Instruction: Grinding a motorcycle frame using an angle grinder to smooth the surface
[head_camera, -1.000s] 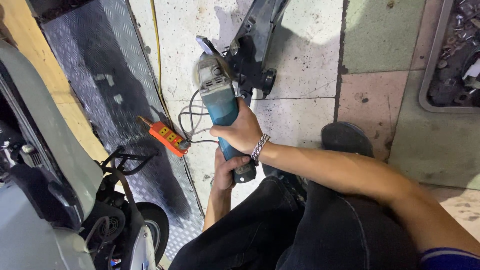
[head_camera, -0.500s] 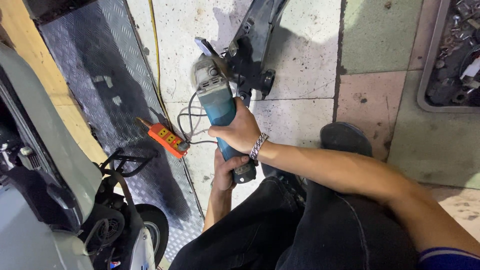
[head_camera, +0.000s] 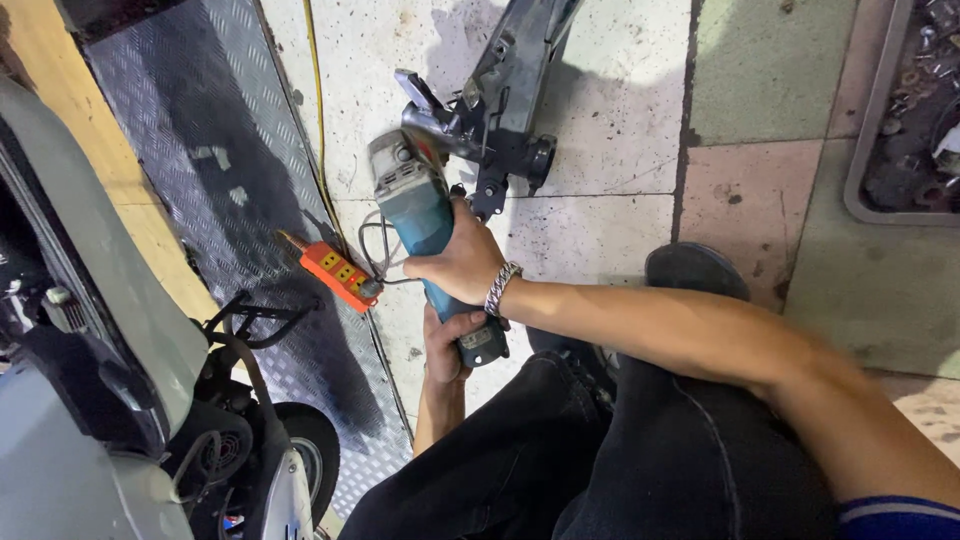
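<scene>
Both my hands grip the grinder (head_camera: 420, 215): right hand (head_camera: 455, 265) wrapped round its body, left hand (head_camera: 443, 345) at its tail. Its head meets the metal frame (head_camera: 505, 100); no finished cut shows.

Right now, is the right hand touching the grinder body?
Touching. The head view shows the right hand wrapped over the teal angle grinder, fingers curled around its body with no gap; the left hand grips the rear handle below.

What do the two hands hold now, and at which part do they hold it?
Both hold the blue angle grinder. The right hand grips the middle of its body; the left hand grips the rear end of the handle.
</scene>
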